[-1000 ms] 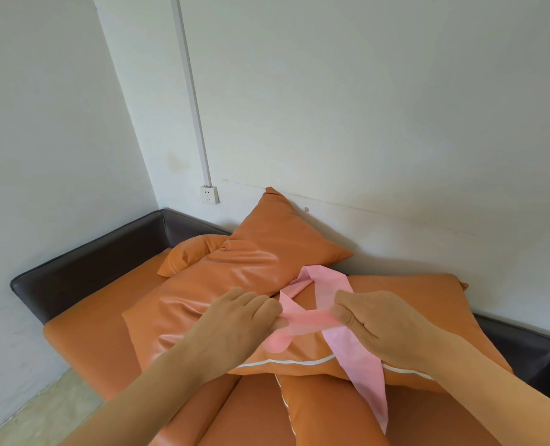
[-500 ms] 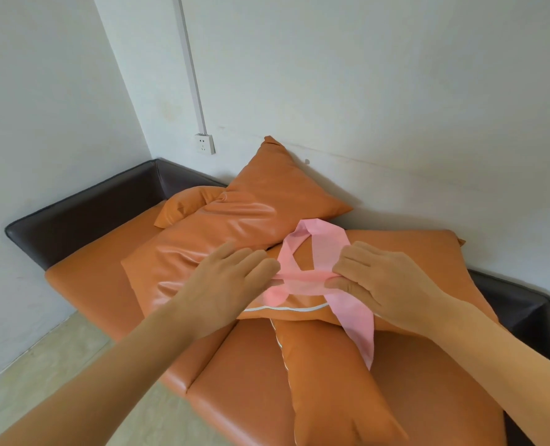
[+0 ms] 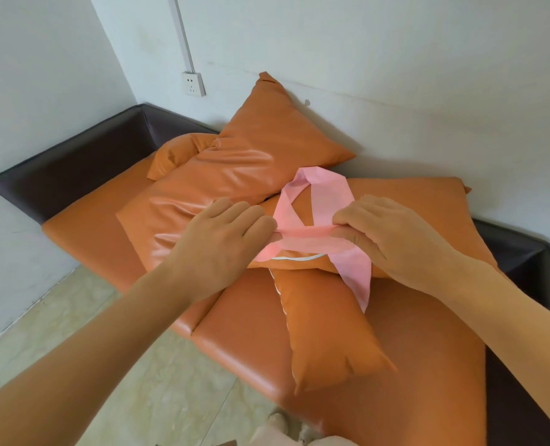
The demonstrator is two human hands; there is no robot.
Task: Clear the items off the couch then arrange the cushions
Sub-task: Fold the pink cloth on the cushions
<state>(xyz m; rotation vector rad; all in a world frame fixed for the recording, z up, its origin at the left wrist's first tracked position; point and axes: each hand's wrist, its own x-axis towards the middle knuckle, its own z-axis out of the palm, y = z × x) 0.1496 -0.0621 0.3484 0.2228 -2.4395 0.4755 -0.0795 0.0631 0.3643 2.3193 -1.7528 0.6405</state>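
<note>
A pink fabric strip (image 3: 318,201) lies looped over a pile of orange cushions on the couch (image 3: 112,233). My left hand (image 3: 222,233) pinches the strip at its left end, and my right hand (image 3: 383,233) pinches it a short way to the right, so a folded band stretches between them. The strip's loose tail hangs down past my right hand. One large cushion (image 3: 235,175) leans toward the wall, another cushion (image 3: 411,201) lies flat under the strip, and a third cushion (image 3: 325,329) points toward me.
The couch has a dark brown frame (image 3: 74,156) and stands in a corner of white walls. A wall socket (image 3: 193,83) sits above it. Beige tiled floor (image 3: 138,365) runs in front. My feet show at the bottom edge.
The view has tilted down and pulled back, showing more floor and couch front. Both hands keep hold of the pink strip and have drawn the band a little straighter between them.
</note>
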